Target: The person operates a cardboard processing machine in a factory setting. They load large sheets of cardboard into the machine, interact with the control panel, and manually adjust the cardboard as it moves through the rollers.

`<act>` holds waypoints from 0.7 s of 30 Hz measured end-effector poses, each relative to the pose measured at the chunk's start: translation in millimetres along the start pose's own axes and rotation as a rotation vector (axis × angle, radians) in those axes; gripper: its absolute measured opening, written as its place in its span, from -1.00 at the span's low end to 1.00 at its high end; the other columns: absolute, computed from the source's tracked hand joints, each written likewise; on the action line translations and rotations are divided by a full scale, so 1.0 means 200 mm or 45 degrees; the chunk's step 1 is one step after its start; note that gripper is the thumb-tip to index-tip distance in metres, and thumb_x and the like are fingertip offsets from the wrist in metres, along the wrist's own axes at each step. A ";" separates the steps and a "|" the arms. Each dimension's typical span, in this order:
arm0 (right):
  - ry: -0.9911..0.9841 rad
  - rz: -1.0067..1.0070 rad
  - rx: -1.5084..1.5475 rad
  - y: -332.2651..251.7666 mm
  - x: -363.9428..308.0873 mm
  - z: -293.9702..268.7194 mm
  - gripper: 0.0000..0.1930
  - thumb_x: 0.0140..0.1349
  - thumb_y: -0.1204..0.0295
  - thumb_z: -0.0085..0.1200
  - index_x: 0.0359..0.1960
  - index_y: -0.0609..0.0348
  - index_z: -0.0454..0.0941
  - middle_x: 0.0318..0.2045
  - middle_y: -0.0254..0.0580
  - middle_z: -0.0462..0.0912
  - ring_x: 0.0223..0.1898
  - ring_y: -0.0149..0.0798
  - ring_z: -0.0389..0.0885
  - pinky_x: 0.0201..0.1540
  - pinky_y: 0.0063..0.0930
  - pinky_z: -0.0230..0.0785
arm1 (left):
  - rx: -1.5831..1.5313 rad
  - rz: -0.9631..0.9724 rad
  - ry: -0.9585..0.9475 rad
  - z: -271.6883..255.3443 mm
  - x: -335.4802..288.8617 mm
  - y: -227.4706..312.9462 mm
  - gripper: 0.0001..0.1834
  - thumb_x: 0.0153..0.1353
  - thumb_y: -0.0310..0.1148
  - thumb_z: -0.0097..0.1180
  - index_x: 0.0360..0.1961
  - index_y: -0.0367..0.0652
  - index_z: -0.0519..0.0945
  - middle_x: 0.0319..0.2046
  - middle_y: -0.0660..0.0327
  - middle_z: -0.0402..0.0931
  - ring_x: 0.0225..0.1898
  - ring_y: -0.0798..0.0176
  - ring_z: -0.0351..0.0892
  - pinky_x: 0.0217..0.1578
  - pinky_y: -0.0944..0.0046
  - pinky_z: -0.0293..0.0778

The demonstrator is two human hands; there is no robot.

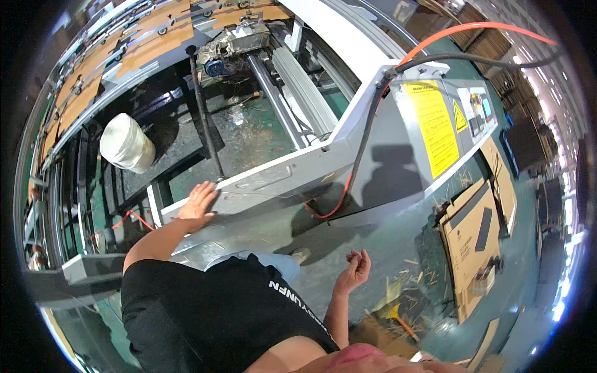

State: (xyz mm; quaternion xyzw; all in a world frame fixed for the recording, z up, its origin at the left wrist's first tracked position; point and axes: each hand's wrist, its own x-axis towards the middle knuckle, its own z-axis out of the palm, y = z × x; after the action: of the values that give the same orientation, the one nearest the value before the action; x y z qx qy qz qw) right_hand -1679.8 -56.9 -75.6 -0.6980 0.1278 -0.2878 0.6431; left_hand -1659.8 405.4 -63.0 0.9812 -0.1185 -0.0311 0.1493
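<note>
My left hand (200,202) lies with its fingers stretched over the top edge of a grey metal machine frame (273,177). Nothing is gripped in it. Lower down and to the right, my right hand (354,271) hangs in the air over the floor, apart from the machine. Its fingers are loosely bent and slightly apart, and no object shows in them. Beyond my left hand, a black rod (204,118) runs from the frame toward a dirty mechanism (233,46). To the left, a white bucket (127,144) stands inside the machine.
A grey housing with a yellow notice (432,127) stands at the right; an orange hose (460,30) and a black cable (364,146) run along it. Flattened cardboard (463,261), a yellow-headed brush (401,320) and scraps lie on the green floor. Brown sheets (158,37) lie on the machine's far side.
</note>
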 end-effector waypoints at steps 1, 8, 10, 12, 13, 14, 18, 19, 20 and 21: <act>-0.062 -0.039 -0.002 0.04 0.10 -0.05 -0.76 0.34 0.53 -0.10 0.02 0.28 0.43 -0.28 -0.13 0.59 -0.35 -0.38 0.52 -0.25 -0.51 0.43 | 0.090 0.013 -0.017 -0.01 -0.02 -0.02 -0.14 -0.10 -0.34 0.28 0.26 -0.23 0.17 0.34 -0.03 -0.02 0.40 -0.07 -0.15 0.37 -0.03 -0.16; -0.182 0.033 0.049 -0.02 0.85 -0.25 -0.76 0.33 0.51 -0.06 0.01 0.28 0.44 -0.25 -0.09 0.61 -0.28 -0.34 0.55 -0.20 -0.47 0.46 | 0.418 -0.321 0.070 -0.12 0.03 0.25 -0.14 -0.04 -0.21 0.23 0.29 -0.22 0.15 0.34 0.00 -0.02 0.40 -0.05 -0.16 0.37 -0.05 -0.21; -0.157 -0.023 0.031 -0.01 1.05 -0.29 -0.76 0.34 0.51 -0.06 0.01 0.28 0.44 -0.24 -0.09 0.60 -0.27 -0.34 0.55 -0.20 -0.47 0.46 | 0.373 -0.342 0.291 -0.11 0.12 0.37 -0.11 -0.08 -0.28 0.25 0.29 -0.23 0.12 0.34 -0.02 -0.02 0.40 -0.09 -0.15 0.36 -0.11 -0.21; -0.190 -0.140 -0.004 0.00 1.29 -0.35 -0.74 0.35 0.52 -0.09 0.04 0.31 0.42 -0.20 -0.08 0.58 -0.26 -0.33 0.54 -0.21 -0.46 0.46 | 0.314 -0.394 0.466 -0.12 0.30 0.60 -0.12 -0.07 -0.30 0.23 0.29 -0.23 0.12 0.34 -0.04 -0.02 0.39 -0.12 -0.14 0.35 -0.13 -0.20; -0.176 -0.217 -0.009 -0.02 1.41 -0.34 -0.74 0.35 0.52 -0.11 0.05 0.32 0.41 -0.19 -0.07 0.57 -0.25 -0.33 0.54 -0.21 -0.46 0.46 | 0.294 -0.434 0.552 -0.14 0.39 0.74 -0.12 -0.06 -0.28 0.22 0.30 -0.24 0.10 0.34 -0.06 -0.03 0.39 -0.14 -0.14 0.34 -0.13 -0.20; -0.158 -0.291 -0.025 -0.07 1.54 -0.33 -0.73 0.36 0.53 -0.12 0.06 0.32 0.39 -0.18 -0.07 0.57 -0.24 -0.33 0.53 -0.22 -0.46 0.45 | 0.245 -0.401 0.697 -0.14 0.48 0.86 -0.14 -0.04 -0.30 0.19 0.30 -0.25 0.10 0.34 -0.07 -0.03 0.39 -0.15 -0.13 0.34 -0.12 -0.19; -0.183 -0.666 0.043 -0.06 2.12 -0.32 -0.69 0.38 0.55 -0.19 0.13 0.32 0.32 -0.07 -0.02 0.53 -0.18 -0.30 0.52 -0.21 -0.44 0.45 | -0.085 -0.437 1.049 -0.11 0.84 1.43 -0.25 0.17 -0.18 -0.03 0.32 -0.29 0.06 0.34 -0.12 -0.04 0.37 -0.18 -0.10 0.33 -0.08 -0.16; -0.154 -0.711 0.033 -0.08 2.28 -0.34 -0.68 0.38 0.56 -0.20 0.15 0.30 0.31 -0.04 -0.01 0.52 -0.17 -0.29 0.52 -0.21 -0.43 0.45 | -0.214 -0.438 1.096 -0.13 0.96 1.60 -0.27 0.21 -0.15 -0.08 0.33 -0.29 0.04 0.34 -0.12 -0.04 0.37 -0.18 -0.10 0.33 -0.06 -0.15; -0.161 -0.721 0.085 -0.09 2.45 -0.34 -0.68 0.38 0.56 -0.20 0.15 0.31 0.30 -0.02 -0.01 0.51 -0.16 -0.28 0.53 -0.19 -0.43 0.45 | -0.308 -0.407 1.132 -0.14 1.07 1.75 -0.28 0.25 -0.13 -0.14 0.34 -0.30 0.02 0.34 -0.11 -0.04 0.37 -0.18 -0.10 0.33 -0.04 -0.15; -0.173 -0.730 0.138 -0.08 2.62 -0.34 -0.68 0.39 0.56 -0.21 0.15 0.32 0.30 0.00 0.00 0.50 -0.14 -0.26 0.53 -0.17 -0.42 0.45 | -0.403 -0.380 1.167 -0.14 1.16 1.88 -0.29 0.29 -0.11 -0.19 0.34 -0.30 0.01 0.34 -0.11 -0.04 0.37 -0.18 -0.10 0.33 -0.02 -0.15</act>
State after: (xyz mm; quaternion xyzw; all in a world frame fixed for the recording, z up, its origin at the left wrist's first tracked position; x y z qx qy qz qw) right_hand -1301.5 -397.4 64.8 -0.6880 -0.1332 -0.4168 0.5790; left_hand -1516.6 9.4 71.2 0.8655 0.1068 0.3644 0.3267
